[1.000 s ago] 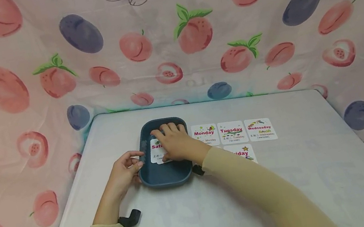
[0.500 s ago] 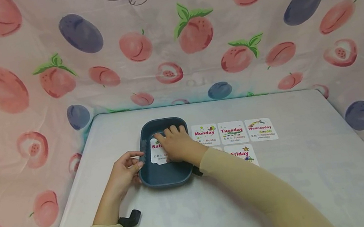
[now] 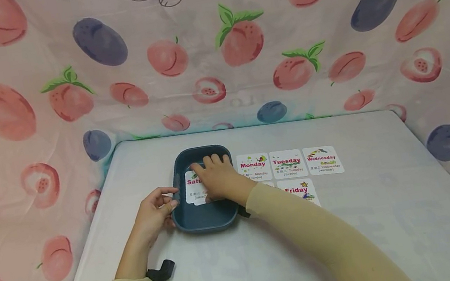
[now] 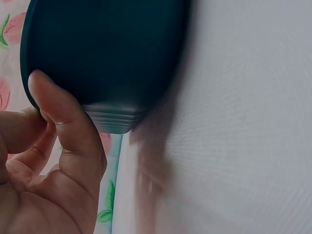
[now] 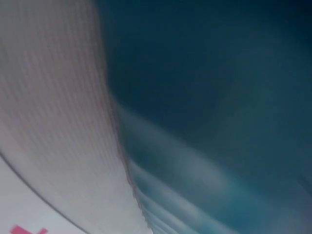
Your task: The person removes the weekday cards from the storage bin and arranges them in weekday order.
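A dark blue tray [image 3: 205,222] stands on the table, tilt not apparent. My left hand [image 3: 154,214] pinches its left rim; in the left wrist view, a digit [image 4: 63,114] lies against the tray wall. Inside the tray lies a white card [image 3: 194,187] whose visible letters read "Satu", with the edge of another card [image 3: 200,201] showing under it. My right hand [image 3: 221,177] reaches over the tray's right side and covers the right part of these cards. Its fingertips point to the far end; whether they grip a card is hidden.
Right of the tray, cards marked Monday [image 3: 253,164], Tuesday [image 3: 287,163] and Wednesday [image 3: 322,159] lie in a row. Below them is a Friday card [image 3: 299,191], beside a card mostly hidden by the right arm. A fruit-print cloth [image 3: 202,64] hangs behind the white table [image 3: 238,268].
The right hand has drawn slightly back toward the right in the tray, its fingers less spread. More of the Friday card shows. The left hand keeps its place on the rim.
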A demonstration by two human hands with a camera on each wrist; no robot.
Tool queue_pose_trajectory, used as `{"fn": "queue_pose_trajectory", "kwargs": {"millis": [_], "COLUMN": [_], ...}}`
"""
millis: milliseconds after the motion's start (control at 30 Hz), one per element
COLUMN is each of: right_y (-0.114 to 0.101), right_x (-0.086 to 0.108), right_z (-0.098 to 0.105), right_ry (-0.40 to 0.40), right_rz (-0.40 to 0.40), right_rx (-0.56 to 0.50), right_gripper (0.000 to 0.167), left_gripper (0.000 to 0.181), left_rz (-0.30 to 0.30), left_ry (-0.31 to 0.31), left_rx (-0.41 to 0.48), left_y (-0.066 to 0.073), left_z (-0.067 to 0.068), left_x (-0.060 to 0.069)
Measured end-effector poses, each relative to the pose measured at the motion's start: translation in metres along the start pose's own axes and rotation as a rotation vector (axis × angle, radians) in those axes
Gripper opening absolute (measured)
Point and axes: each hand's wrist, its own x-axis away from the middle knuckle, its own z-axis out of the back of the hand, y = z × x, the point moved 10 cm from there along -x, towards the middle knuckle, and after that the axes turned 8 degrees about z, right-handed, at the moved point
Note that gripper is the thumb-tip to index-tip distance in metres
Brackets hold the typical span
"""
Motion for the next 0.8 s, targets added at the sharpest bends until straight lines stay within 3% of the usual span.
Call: {"fn": "queue_pose_trajectory", "kwargs": {"millis": [400,800], "right_y": [-0.001,-0.003], "right_x": [0.004,0.008], "right_z": [0.008,0.012], "right_ry": [0.098,0.117], "right_rz": [-0.003,0.030], "right_rx": [-0.002,-0.031], "right_gripper": [0.113,0.106], "left_gripper": [0.037,0.036], "left_rz": [-0.013,-0.005], "left_ry": [-0.004,-0.011], "left_rx": [-0.011,0.004], "left_y": [0.002,0.001], "left_z": [0.000,-0.002], "left_x": [0.000,0.000]}}
